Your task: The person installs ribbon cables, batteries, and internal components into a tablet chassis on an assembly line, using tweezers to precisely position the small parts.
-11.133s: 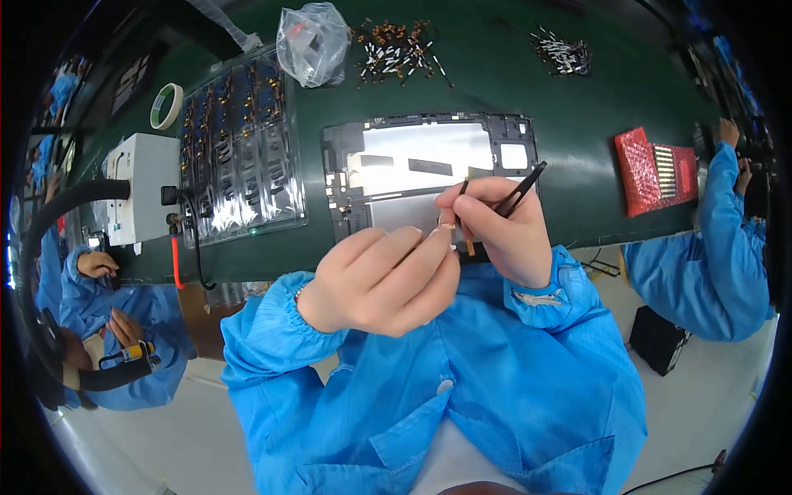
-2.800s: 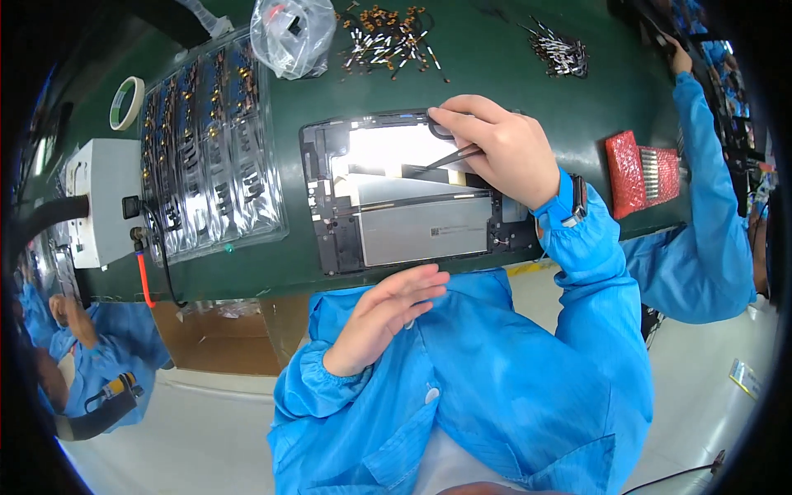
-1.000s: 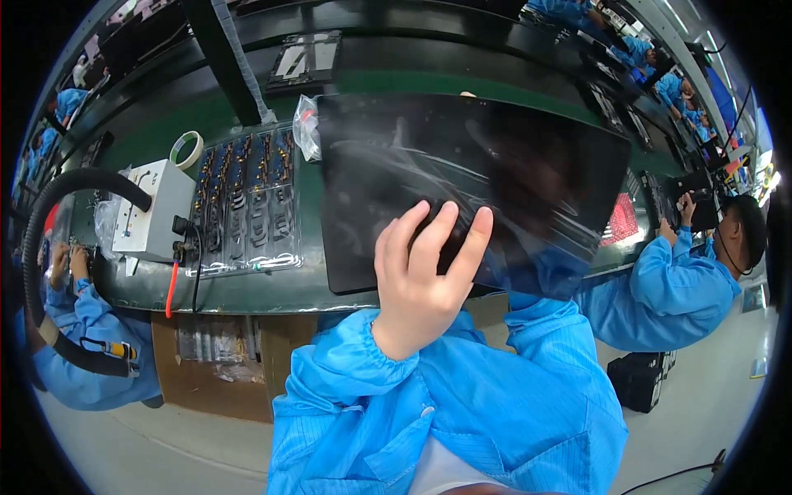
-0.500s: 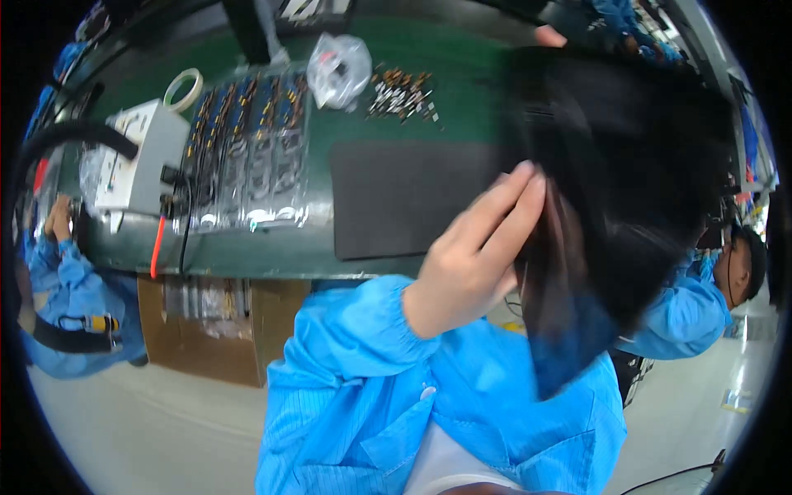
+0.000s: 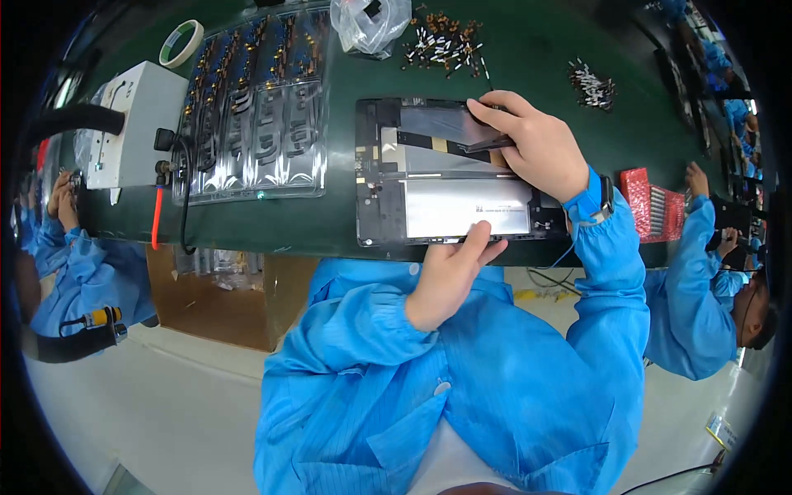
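An opened tablet (image 5: pixel 388 206) lies on the green table in front of me, its circuit parts and silver battery (image 5: pixel 445 206) facing up. My left hand (image 5: pixel 450 276) grips the tablet's near edge, thumb on top by the battery and the other fingers curled at the rim. Over the tablet's far right part, my right hand (image 5: pixel 536 144) is closed around dark tweezers (image 5: pixel 487 145). Their tips point left, near a black strip with gold patches (image 5: pixel 437 145). Whether the tips touch the strip, I cannot tell.
At left stand a clear tray of cables (image 5: pixel 256 124), a white box device (image 5: pixel 136 124) and a tape roll (image 5: pixel 181 43). Small parts (image 5: pixel 445 45) lie beyond the tablet, another pile (image 5: pixel 591 85) farther right. Red bubble wrap (image 5: pixel 635 202) lies near a co-worker's arm (image 5: pixel 693 239).
The large black sheet-like thing held up at the right is out of sight. The opened tablet now lies before me, where a dark rectangle lay. Tweezers now show in my right hand.
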The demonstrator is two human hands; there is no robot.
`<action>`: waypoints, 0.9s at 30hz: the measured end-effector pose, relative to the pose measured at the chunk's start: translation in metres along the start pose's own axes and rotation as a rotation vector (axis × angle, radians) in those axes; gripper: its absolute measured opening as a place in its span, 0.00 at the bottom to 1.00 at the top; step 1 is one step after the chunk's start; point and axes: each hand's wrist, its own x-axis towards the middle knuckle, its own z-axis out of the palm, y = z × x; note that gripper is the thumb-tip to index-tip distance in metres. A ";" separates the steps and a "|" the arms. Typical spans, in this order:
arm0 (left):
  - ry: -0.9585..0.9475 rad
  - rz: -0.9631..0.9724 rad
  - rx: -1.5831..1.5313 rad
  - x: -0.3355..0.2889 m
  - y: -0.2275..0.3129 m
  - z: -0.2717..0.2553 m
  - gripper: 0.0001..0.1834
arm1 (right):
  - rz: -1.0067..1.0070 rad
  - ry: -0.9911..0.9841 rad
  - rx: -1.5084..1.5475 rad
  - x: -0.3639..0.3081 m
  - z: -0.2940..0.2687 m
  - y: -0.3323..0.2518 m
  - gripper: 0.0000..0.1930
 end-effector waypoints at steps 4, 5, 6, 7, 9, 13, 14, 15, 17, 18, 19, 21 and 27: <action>-0.265 -0.571 0.469 -0.028 0.062 -0.012 0.19 | 0.005 0.064 -0.054 -0.008 0.010 -0.003 0.28; -0.402 -0.483 0.650 -0.038 0.070 -0.023 0.20 | 0.023 0.067 -0.051 -0.011 0.010 0.002 0.28; -0.417 -0.225 1.000 -0.043 0.089 -0.025 0.21 | -0.074 0.128 0.048 -0.015 0.010 0.009 0.29; -0.438 0.056 1.331 -0.046 0.109 -0.025 0.21 | -0.164 0.193 0.140 -0.022 0.007 0.014 0.30; -0.146 0.464 1.746 -0.054 0.127 -0.037 0.25 | -0.043 0.270 0.343 -0.051 -0.009 0.014 0.32; 0.019 0.533 2.082 -0.043 0.134 -0.040 0.30 | 0.506 0.336 0.346 -0.100 0.011 0.022 0.27; 0.014 0.521 2.084 -0.040 0.129 -0.042 0.31 | 0.578 0.230 0.423 -0.107 0.018 0.021 0.26; 0.009 0.511 2.085 -0.037 0.125 -0.045 0.32 | 0.647 0.123 0.497 -0.114 0.023 0.018 0.26; 0.027 0.520 2.077 -0.035 0.121 -0.046 0.31 | 0.562 0.231 0.570 -0.129 0.027 0.014 0.27; 0.056 0.572 2.002 -0.038 0.121 -0.049 0.31 | 0.623 0.314 0.877 -0.134 0.032 0.012 0.28; 0.091 0.625 1.925 -0.043 0.121 -0.049 0.31 | 0.666 0.389 1.186 -0.137 0.033 0.009 0.29; 0.056 0.691 1.866 -0.043 0.127 -0.033 0.28 | 0.705 0.571 1.592 -0.129 0.020 -0.003 0.28; -0.584 0.783 0.778 -0.028 0.162 0.075 0.26 | 0.701 0.729 1.544 -0.062 -0.057 0.062 0.14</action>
